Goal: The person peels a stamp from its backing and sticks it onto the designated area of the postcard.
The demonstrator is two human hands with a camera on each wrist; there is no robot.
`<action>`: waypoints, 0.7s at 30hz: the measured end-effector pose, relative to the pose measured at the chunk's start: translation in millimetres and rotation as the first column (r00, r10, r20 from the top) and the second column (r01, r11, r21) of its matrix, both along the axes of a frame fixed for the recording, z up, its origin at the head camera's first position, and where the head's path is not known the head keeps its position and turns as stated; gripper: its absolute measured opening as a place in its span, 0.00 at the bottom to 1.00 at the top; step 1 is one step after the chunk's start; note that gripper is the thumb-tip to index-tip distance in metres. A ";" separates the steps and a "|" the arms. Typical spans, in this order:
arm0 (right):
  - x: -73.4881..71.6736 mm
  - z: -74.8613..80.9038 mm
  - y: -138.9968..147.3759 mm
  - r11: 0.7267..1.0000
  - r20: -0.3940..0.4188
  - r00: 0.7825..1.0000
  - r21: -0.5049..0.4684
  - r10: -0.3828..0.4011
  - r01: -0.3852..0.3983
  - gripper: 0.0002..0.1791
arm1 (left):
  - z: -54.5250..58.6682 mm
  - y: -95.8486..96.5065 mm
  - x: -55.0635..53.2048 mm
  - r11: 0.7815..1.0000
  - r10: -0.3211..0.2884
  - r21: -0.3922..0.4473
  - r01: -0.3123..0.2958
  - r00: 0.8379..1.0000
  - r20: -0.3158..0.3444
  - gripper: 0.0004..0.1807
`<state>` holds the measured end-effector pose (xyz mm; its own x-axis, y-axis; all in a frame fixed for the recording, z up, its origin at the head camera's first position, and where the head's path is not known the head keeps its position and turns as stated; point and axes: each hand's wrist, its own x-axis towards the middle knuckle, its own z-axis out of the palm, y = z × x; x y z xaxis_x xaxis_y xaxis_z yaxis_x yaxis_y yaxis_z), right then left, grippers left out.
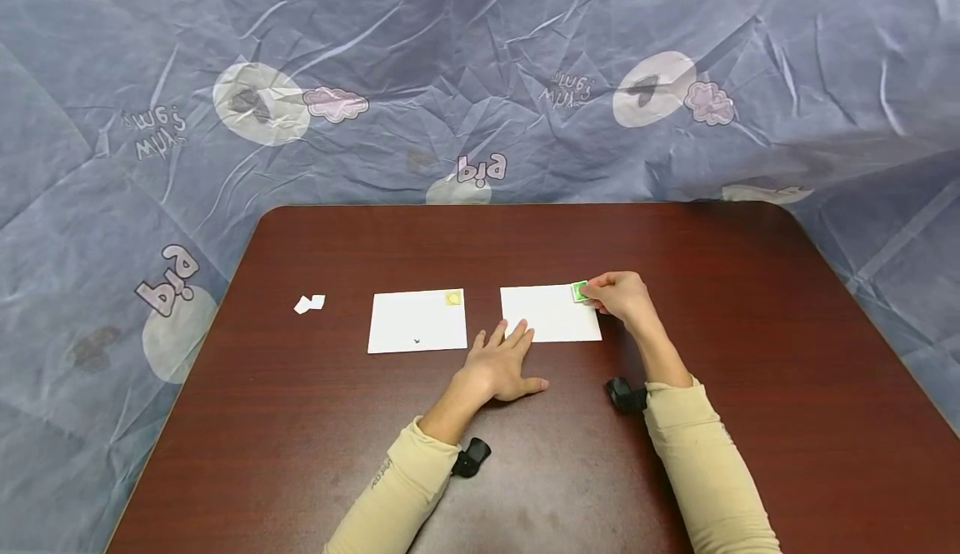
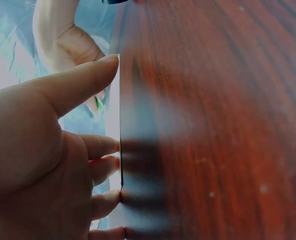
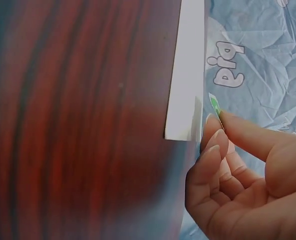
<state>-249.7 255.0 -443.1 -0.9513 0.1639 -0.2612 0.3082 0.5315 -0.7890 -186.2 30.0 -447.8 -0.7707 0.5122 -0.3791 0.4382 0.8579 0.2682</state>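
Note:
A white envelope (image 1: pixel 545 318) lies flat on the table in front of both hands. My left hand (image 1: pixel 504 371) is spread out, its fingertips on the envelope's near left corner; in the left wrist view its fingers (image 2: pixel 101 205) reach the thin white edge. Between thumb and index finger, my right hand (image 1: pixel 621 296) pinches a small green stamp (image 1: pixel 579 291) at the far right corner of that envelope. The right wrist view shows the stamp (image 3: pixel 214 104) tilted up, its lower end covered by the fingertips.
To the left lies a second white envelope (image 1: pixel 417 325) with a yellow stamp (image 1: pixel 453 297) in its far right corner. Small white paper pieces (image 1: pixel 310 303) lie further left on the brown table (image 1: pixel 300 454). A blue patterned sheet (image 1: pixel 420 62) hangs behind the table.

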 end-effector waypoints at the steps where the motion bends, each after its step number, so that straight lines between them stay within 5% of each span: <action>1: -0.5 -0.9 0.5 1.000 0.010 1.000 -0.001 0.002 -0.002 0.15 | 0.1 0.0 0.2 1.000 0.000 0.000 0.000 1.000 -0.001 0.45; 21: -7.7 0.5 -5.4 0.986 0.017 1.000 0.168 0.018 -0.021 0.10 | 4.1 0.3 1.9 1.000 0.006 0.008 -0.006 1.000 0.018 0.45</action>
<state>-257.3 249.6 -442.7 -0.9507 0.1882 -0.2464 0.3081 0.6624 -0.6829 -184.3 30.3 -443.6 -0.7668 0.5109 -0.3887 0.4283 0.8582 0.2831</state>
